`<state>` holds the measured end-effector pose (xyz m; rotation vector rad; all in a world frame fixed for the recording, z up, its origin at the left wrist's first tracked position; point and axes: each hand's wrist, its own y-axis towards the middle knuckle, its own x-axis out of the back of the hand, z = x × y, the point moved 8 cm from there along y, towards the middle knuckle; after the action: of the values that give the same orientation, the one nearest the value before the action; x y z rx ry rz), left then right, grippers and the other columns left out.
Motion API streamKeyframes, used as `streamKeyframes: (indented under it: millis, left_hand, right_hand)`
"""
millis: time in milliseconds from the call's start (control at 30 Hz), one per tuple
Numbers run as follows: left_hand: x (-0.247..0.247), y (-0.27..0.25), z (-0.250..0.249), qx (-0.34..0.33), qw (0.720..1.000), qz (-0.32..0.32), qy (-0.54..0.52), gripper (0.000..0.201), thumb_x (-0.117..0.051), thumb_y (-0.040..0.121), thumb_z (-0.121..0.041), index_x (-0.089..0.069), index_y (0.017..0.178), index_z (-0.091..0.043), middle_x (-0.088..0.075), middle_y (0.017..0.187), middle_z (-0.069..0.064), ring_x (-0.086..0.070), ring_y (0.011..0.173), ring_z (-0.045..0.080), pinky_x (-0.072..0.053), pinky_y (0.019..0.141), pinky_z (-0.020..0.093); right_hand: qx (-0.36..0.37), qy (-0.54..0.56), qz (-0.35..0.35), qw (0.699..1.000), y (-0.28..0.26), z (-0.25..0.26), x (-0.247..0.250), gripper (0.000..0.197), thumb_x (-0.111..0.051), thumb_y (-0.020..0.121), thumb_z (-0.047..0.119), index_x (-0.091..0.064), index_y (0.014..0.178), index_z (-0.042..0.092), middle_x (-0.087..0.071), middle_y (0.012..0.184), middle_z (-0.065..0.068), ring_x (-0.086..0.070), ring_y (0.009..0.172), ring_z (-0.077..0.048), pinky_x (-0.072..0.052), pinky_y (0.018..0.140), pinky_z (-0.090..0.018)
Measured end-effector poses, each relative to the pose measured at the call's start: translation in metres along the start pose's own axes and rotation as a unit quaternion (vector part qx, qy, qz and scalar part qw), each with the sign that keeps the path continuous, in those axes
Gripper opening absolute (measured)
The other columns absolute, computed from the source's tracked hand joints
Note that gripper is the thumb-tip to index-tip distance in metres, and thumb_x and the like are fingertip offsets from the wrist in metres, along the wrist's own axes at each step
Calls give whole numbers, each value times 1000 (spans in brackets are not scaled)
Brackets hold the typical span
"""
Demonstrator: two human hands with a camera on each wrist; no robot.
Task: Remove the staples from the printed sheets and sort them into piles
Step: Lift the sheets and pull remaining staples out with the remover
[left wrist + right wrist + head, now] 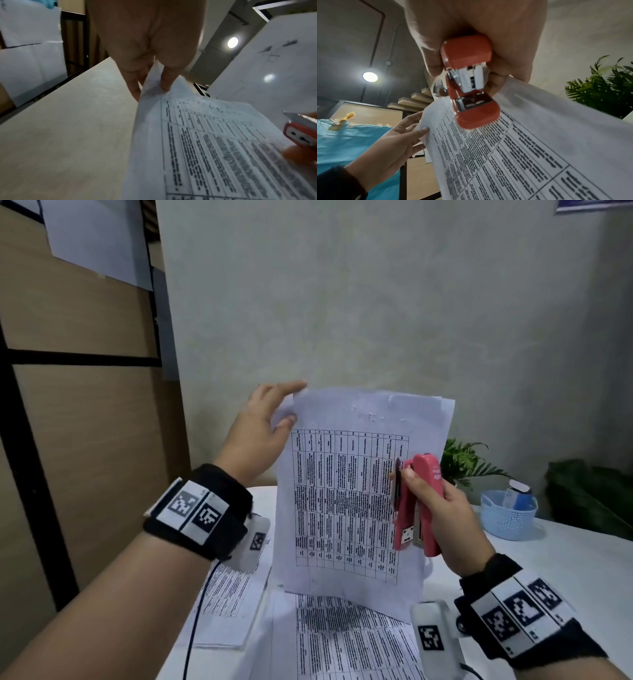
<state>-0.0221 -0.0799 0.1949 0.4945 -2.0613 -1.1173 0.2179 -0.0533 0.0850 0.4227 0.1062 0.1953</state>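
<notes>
Two hands hold thin, floppy sheets (356, 494) up above the bench (561, 556). Left hand (263, 429) pinches the top corner. Right hand (442, 511) grips a stapler (419, 501) and the side edge. Paper tears easily; hold near corners.

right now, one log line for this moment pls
left hand pinches printed sheets top corner | right hand grips red stapler | sheets upright

The held sheets (356, 494) stand upright above the table (561, 563), between the left hand (263, 429) at their upper left corner and the right hand (445, 515) with the stapler (419, 505) at their right edge. Below them more sheets (346, 642) lie flat on the table, another pile (233, 601) to the left. The basket (508, 515) stands far right, a plant (466, 460) behind.
</notes>
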Motion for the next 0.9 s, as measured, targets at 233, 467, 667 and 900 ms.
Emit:
streamKeyframes:
  millis: [233,467,667,900]
  left_hand:
    - [12,-3,-11,-121,990,-44,49,8,-64,86,-15,-56,85,-16,-57,115,4,-58,94,16,-53,75,31]
    - [8,5,1,-2,994,45,-99,17,-66,86,-15,-61,77,-28,-57,111,-8,-55,98,-7,-44,79,8]
    - [1,3,0,44,983,84,-157,16,-65,86,-5,-66,87,-21,-50,125,-9,-60,101,-4,-47,91,15]
    - [-25,-8,25,195,942,146,-230,13,-62,88,-10,-69,94,-19,-74,83,-15,-69,82,1,-54,81,17]
  right_hand:
    - [0,18,25,1000,5,-2,0,103,-72,39,77,-61,106,-1,-63,73,-8,-62,57,-24,-55,61,-36]
    - [-8,87,52,995,7,-4,3,71,-77,40,70,-73,89,20,-69,82,-4,-64,55,-22,-57,56,-32]
    - [-23,106,37,993,5,-6,10,54,-60,70,50,-67,104,8,-67,77,-8,-63,51,-22,-52,48,-26]
    - [-8,92,38,995,3,-7,14,44,-56,75,52,-70,100,18,-69,93,-4,-64,56,-18,-53,54,-22]
